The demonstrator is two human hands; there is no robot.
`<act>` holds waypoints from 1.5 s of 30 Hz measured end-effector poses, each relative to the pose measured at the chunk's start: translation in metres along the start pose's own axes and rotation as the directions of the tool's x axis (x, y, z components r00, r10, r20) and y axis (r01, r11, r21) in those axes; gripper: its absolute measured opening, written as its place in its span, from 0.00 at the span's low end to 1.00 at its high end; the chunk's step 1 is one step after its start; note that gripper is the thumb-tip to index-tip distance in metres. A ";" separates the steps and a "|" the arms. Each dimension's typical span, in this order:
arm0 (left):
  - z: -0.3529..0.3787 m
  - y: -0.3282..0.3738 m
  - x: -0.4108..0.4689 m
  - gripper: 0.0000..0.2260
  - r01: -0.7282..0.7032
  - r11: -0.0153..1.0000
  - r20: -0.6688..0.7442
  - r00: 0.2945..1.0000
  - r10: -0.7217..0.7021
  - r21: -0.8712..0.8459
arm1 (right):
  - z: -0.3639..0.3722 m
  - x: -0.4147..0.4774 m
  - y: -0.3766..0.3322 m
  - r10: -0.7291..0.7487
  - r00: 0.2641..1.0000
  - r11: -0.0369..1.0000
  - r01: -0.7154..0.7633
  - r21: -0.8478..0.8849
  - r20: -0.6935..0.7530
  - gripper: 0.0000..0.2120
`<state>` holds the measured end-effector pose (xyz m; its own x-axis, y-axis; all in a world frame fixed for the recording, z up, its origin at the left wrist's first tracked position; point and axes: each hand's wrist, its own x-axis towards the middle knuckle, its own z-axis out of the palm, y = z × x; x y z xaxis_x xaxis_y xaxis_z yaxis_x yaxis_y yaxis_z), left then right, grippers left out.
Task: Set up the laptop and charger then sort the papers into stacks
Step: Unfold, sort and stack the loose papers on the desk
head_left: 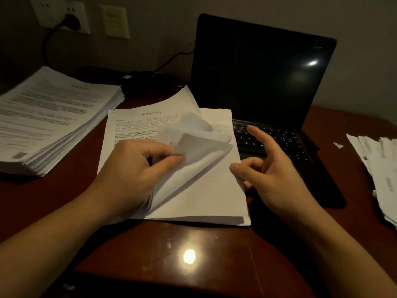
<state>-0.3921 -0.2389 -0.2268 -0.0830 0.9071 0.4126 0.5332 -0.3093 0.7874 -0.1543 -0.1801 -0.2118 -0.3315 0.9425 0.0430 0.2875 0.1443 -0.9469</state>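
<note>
— What's on the surface [150, 250]?
— Dark wood. A stack of papers [204, 196] lies just left of the open, dark laptop [262, 78].
— The hands?
— The left hand [133, 168] pinches lifted sheets in its fingers. The right hand [272, 175] has loose fingers, thumb at the stack's edge.
— The room?
— Dim; a plug sits in the wall socket [62, 14].

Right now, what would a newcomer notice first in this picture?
The left hand pinches curled sheet corners on the middle paper stack, the right hand open beside it. An open laptop with a dark screen stands behind, right; a thick paper pile lies left.
</note>
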 end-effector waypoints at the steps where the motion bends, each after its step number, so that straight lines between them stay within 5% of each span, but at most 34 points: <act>1: -0.001 0.001 -0.001 0.04 0.018 0.999 -0.019 1.000 -0.019 -0.033 | 0.000 0.000 -0.001 -0.005 1.000 1.000 0.005 0.006 0.001 0.41; 5: -0.002 0.000 -0.002 0.05 0.018 0.996 -0.036 0.999 -0.021 -0.082 | 0.004 -0.003 -0.003 -0.062 0.996 0.991 0.069 0.117 -0.061 0.39; 9: 0.002 0.007 -0.002 0.29 -0.023 0.998 0.099 0.995 0.029 -0.055 | 0.013 -0.002 -0.002 -0.131 0.986 0.966 0.150 0.210 -0.102 0.35; 15: 0.002 0.011 -0.006 0.45 0.014 0.984 0.197 0.980 0.022 -0.177 | 0.017 0.002 0.002 -0.168 0.986 0.953 0.163 0.255 -0.005 0.37; 19: 0.004 0.006 -0.006 0.54 -0.036 0.999 0.363 0.931 0.031 0.007 | 0.016 0.000 0.000 -0.116 0.992 0.939 0.093 0.331 0.050 0.38; 25: 0.006 0.003 -0.007 0.52 -0.131 0.983 0.511 0.858 0.049 0.125 | 0.012 0.001 -0.004 -0.059 0.996 0.950 0.037 0.310 0.062 0.42; 29: 0.007 0.011 -0.008 0.45 -0.114 0.992 0.571 0.818 0.068 0.045 | 0.010 0.009 0.001 0.003 0.998 0.976 -0.018 0.217 0.068 0.44; 33: 0.006 0.014 -0.008 0.11 -0.004 0.998 0.581 0.813 0.041 -0.065 | 0.008 0.014 0.002 0.042 0.994 0.998 -0.047 0.052 0.097 0.50; 35: 0.004 0.012 -0.006 0.03 0.063 0.992 0.576 0.817 0.011 -0.107 | 0.005 0.018 -0.001 0.072 0.992 0.997 -0.071 -0.007 0.104 0.52; 41: 0.000 0.007 0.002 0.05 0.220 0.931 0.526 0.850 -0.036 -0.292 | 0.017 0.042 -0.020 -0.003 0.998 0.957 0.022 -0.291 0.068 0.54; 45: 0.000 0.004 0.007 0.07 0.278 0.903 0.226 0.951 -0.211 -0.328 | 0.027 0.049 -0.025 -0.084 0.996 0.963 0.080 -0.257 -0.003 0.56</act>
<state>-0.3907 -0.2336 -0.2210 -0.0010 0.9924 0.1232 0.1825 -0.1209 0.9757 -0.2018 -0.1456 -0.1945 -0.3520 0.9279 0.1230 0.4812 0.2921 -0.8265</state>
